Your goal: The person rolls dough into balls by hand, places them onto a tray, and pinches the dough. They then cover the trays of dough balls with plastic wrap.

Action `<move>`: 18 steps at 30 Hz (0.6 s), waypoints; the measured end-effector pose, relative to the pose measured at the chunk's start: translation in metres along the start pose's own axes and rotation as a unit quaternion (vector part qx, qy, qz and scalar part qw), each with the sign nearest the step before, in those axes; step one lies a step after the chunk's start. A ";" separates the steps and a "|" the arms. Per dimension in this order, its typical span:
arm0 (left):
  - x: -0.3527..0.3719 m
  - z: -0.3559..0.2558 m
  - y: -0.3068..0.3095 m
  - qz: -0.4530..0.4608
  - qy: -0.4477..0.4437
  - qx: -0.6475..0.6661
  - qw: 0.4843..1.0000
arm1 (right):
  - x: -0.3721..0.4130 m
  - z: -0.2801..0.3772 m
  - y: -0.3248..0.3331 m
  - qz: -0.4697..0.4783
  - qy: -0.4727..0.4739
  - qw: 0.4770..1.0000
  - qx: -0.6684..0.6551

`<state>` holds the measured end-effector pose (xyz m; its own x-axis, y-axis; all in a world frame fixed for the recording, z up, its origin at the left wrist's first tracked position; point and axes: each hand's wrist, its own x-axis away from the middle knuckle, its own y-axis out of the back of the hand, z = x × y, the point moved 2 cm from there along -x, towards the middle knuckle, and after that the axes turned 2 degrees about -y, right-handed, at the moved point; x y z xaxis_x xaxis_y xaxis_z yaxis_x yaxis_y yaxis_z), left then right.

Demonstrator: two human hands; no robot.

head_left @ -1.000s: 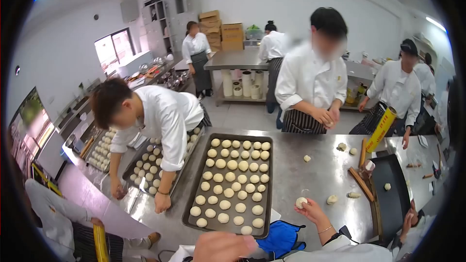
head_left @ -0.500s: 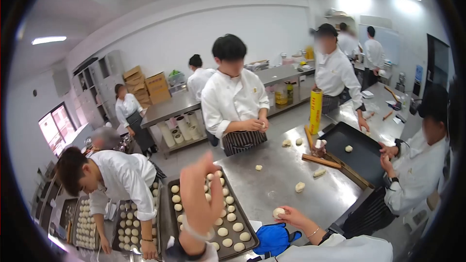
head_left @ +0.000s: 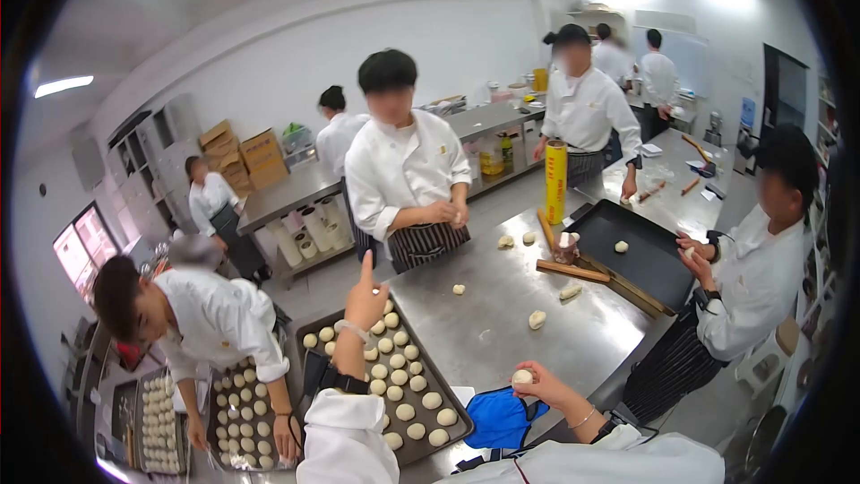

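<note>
My left hand (head_left: 364, 306) is raised over the near baking tray (head_left: 333, 321), its index finger stretched out and the other fingers curled. It holds nothing; a white band circles the wrist above a dark strap. Rows of round white dough balls (head_left: 406, 411) fill the tray. At the table's near edge, my right hand (head_left: 543, 385) grips a dough ball (head_left: 522, 377) in its fingertips. Just below that hand lies a blue cloth item (head_left: 497, 419), beside the tray's right corner.
Dough pieces (head_left: 537, 320) lie on the steel table (head_left: 448, 327). Beyond are a wooden rolling pin (head_left: 571, 270), a yellow tube (head_left: 555, 184) and a dark tray (head_left: 640, 251) holding one ball. Co-workers stand opposite and right; another leans over trays (head_left: 213, 435) at left.
My left hand has dropped away from the camera toward the tray, now with its index finger pointing. The view has shifted; my right hand still holds the dough ball.
</note>
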<state>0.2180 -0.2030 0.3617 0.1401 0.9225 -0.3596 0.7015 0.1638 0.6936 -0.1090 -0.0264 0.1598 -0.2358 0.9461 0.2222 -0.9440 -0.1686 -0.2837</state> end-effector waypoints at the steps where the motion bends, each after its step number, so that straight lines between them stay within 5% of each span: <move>1: 0.006 0.001 0.000 -0.015 -0.016 -0.011 1.000 | 0.000 -0.002 -0.002 0.016 -0.011 1.000 0.010; 5: 0.055 -0.004 -0.019 0.018 -0.058 0.086 0.994 | 0.001 -0.007 -0.018 0.007 -0.006 0.997 0.071; 11: 0.171 -0.003 -0.040 0.188 -0.067 0.210 0.957 | -0.003 -0.007 -0.027 0.011 -0.039 0.991 0.131; 16: 0.266 0.056 -0.062 0.066 0.085 0.332 0.937 | -0.021 -0.017 -0.044 -0.008 -0.081 0.984 0.160; 18: 0.311 0.089 -0.073 0.033 0.145 0.270 0.951 | -0.027 -0.024 -0.063 0.000 -0.109 0.975 0.195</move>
<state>0.2727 0.0412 0.1438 0.0527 0.9951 -0.0837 0.9652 -0.0293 0.2598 -0.0377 -0.0346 0.1496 -0.2384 0.8726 0.4264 -0.9503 -0.3002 0.0829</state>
